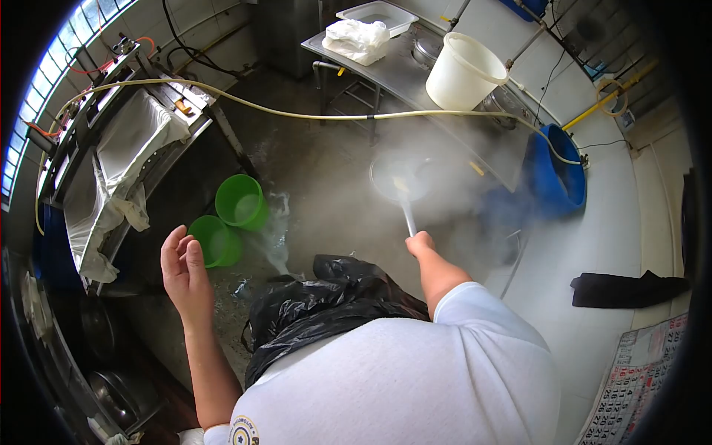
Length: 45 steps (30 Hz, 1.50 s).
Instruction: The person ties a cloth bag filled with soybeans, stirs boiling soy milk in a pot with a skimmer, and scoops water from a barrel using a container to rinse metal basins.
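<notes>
My right hand (420,244) is closed around the light handle of a wide, round, long-handled pan (384,178), held out in front of me. Steam blurs the pan, and I cannot make out clearly what is inside it. My left hand (182,263) is raised on the left with nothing in it, its fingers slightly bent and apart. Close by it on the floor are two green buckets, a farther one (241,202) and a nearer one (219,245) partly behind my fingers. Black plastic sheeting (334,293) covers my front below the white shirt.
A pale hose (297,116) stretches across the view. On the metal table (415,81) stand a big white bucket (466,72) and a white plastic bag (356,39). A blue barrel (560,174) is at right, and a cloth-draped machine (122,141) at left. Water wets the floor.
</notes>
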Each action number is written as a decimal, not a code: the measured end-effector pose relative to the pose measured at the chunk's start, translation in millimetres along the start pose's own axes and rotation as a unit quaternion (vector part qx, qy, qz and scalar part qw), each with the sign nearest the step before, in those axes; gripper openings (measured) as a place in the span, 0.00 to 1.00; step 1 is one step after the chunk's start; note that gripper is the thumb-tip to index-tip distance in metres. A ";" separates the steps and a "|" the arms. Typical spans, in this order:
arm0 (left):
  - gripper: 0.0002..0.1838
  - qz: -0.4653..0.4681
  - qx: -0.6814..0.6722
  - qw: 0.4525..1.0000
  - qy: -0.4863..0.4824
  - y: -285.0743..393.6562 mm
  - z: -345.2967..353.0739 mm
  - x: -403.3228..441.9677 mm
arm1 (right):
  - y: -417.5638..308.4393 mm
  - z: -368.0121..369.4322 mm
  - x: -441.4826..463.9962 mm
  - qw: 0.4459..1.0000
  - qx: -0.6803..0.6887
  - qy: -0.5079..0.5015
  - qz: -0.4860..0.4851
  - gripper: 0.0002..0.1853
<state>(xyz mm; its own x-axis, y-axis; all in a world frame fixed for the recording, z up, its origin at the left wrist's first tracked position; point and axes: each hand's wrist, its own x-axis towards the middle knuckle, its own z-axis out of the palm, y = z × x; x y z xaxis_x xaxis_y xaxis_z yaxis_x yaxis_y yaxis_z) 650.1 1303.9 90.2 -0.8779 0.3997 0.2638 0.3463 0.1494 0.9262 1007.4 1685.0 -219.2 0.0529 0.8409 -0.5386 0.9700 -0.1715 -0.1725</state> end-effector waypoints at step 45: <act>0.21 0.032 0.140 0.905 -0.400 -130.7 186.1 79.7 | -56.9 -56.7 -3.6 0.980 0.175 -0.062 0.074 0.16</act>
<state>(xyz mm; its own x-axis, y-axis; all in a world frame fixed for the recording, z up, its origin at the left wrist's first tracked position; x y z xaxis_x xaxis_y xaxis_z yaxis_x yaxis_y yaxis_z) 596.4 1484.5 -60.0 -0.3711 0.9259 -0.0700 0.5560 0.2820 0.7819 965.5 1720.9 -160.7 0.1363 0.7286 -0.6712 0.8124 -0.4700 -0.3452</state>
